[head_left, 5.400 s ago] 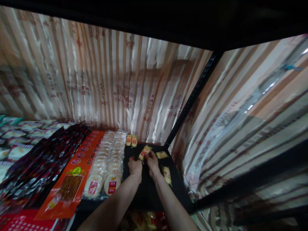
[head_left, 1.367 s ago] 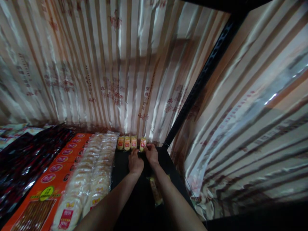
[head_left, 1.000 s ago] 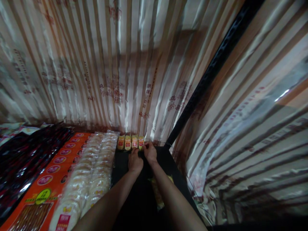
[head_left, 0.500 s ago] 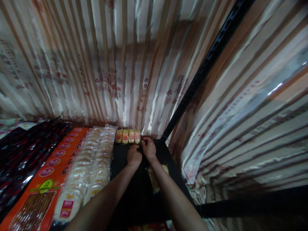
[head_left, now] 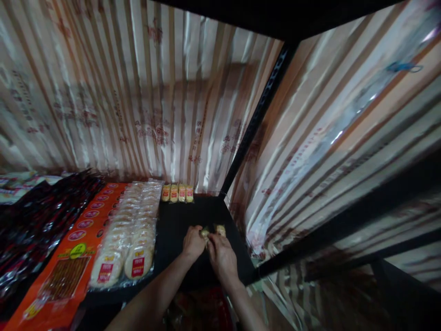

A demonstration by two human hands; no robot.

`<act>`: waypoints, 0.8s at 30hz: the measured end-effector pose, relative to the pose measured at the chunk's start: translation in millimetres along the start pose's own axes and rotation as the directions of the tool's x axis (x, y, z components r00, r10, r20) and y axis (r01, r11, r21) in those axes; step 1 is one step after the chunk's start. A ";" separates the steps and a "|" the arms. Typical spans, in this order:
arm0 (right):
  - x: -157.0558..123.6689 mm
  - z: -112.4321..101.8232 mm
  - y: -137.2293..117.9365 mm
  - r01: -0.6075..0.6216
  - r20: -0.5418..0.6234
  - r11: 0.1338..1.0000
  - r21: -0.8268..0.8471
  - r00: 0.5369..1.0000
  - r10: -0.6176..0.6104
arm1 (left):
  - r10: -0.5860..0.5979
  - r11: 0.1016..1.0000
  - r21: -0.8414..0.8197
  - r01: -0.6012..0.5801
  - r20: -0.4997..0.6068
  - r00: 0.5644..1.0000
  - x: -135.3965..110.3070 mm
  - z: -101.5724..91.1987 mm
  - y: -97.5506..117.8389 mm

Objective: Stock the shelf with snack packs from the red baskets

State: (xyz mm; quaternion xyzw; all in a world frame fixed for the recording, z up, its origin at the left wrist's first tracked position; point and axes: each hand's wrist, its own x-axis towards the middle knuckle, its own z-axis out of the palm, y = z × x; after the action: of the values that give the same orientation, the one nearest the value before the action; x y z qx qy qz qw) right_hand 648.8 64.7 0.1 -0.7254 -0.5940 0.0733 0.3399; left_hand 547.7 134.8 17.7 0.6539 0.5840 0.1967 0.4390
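Note:
My left hand and my right hand are close together over the black shelf. Between their fingertips is a small clear-wrapped pale yellow snack packet, pinched from both sides and partly covered. A second similar packet shows just beyond the fingers of my right hand, its near end hidden. At the back of the shelf, a short row of yellow packets with red labels stands side by side, apart from both hands.
Left of my hands lie two rows of round, pale cakes in clear wrap, then orange snack packs and dark shiny packs. A black metal post rises at the back corner. Printed striped sheeting hangs behind.
Both hands have drawn back from the row of yellow packets toward the shelf's front and now meet at the loose packets. The view has shifted, showing more of the frame above.

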 end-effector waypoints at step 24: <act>-11.9 30.3 -58.9 -0.451 0.338 0.169 0.876 0.826 0.451 | -0.082 0.996 -0.061 0.072 -0.182 0.980 -38.4 -52.4 -11.6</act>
State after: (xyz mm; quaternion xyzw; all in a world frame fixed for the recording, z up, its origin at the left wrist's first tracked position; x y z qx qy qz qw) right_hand 582.1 69.9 7.8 -0.5352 -0.1981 0.4967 0.6539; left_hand 491.2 116.0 46.3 0.5976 0.6413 0.2549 0.4081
